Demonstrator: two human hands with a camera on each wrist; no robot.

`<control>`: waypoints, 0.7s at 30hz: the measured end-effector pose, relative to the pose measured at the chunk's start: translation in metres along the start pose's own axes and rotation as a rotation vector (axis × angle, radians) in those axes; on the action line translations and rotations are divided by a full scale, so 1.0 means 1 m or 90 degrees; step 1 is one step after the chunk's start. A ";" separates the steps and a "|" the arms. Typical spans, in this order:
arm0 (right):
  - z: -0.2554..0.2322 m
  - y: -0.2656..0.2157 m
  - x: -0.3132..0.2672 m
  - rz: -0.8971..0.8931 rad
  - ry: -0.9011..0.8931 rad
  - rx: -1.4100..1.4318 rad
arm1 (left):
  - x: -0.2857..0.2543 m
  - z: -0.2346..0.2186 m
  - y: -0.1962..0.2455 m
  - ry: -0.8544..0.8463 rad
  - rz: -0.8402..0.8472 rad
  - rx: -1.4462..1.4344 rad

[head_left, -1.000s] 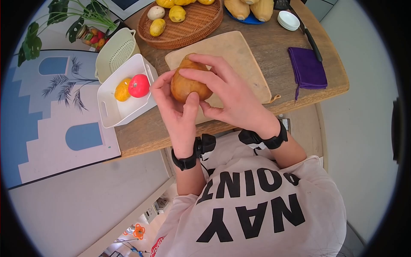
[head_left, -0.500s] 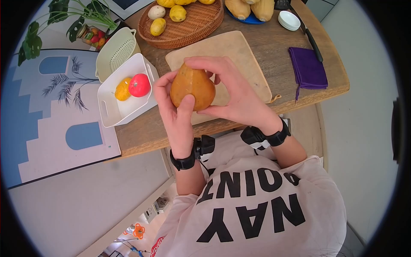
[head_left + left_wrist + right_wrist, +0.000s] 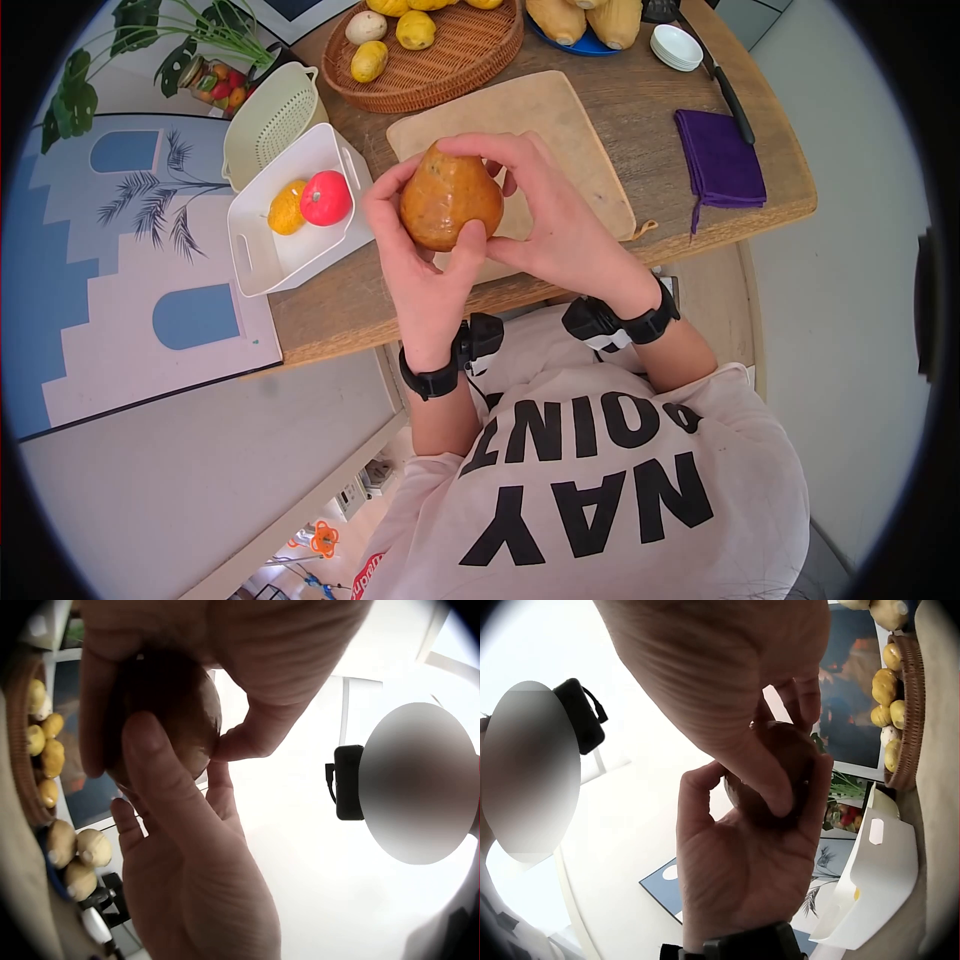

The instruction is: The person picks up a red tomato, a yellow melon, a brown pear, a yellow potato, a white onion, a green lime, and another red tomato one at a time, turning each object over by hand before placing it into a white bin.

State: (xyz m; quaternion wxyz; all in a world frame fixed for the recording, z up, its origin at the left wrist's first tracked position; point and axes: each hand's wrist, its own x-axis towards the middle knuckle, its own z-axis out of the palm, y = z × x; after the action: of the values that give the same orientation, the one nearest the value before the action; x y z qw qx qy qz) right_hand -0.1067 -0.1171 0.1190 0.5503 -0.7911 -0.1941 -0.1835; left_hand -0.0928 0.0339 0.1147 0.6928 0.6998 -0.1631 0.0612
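A glossy golden-brown pear (image 3: 448,200) is held up by both hands over the wooden cutting board (image 3: 590,165), narrow end away from the body. My left hand (image 3: 425,280) grips its left side, with the thumb across the near lower face. From the right, my right hand (image 3: 565,220) curls its forefinger over the narrow top and keeps its thumb low, close to the left thumb. In the left wrist view the pear (image 3: 191,712) looks dark between the fingers. The right wrist view shows the pear (image 3: 780,750) partly covered by both hands.
To the left, a white basket (image 3: 300,262) contains a red round fruit (image 3: 325,199) and a yellow one (image 3: 287,208), beside a pale green colander (image 3: 268,130). Farther back is a wicker tray (image 3: 450,75) of yellow fruits. A purple cloth (image 3: 722,165) and a knife (image 3: 733,105) lie right.
The pear has been turned in the hands. My right fingers moved off its front face to its top and far side, and my left thumb slid right along its lower edge.
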 end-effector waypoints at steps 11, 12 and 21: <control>-0.005 0.006 0.001 0.119 -0.033 0.415 | 0.004 -0.005 -0.006 0.023 0.149 0.198; -0.008 0.007 0.002 0.140 -0.039 0.453 | 0.004 -0.006 -0.006 0.012 0.156 0.224; -0.003 0.034 -0.004 0.188 0.077 0.380 | 0.004 0.004 -0.004 -0.074 0.212 0.374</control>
State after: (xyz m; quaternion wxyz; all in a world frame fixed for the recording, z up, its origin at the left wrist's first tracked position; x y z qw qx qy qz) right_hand -0.0925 -0.1317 0.0908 0.7887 -0.6024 -0.0898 -0.0837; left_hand -0.0886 0.0298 0.1119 0.4319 0.8354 -0.2899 0.1777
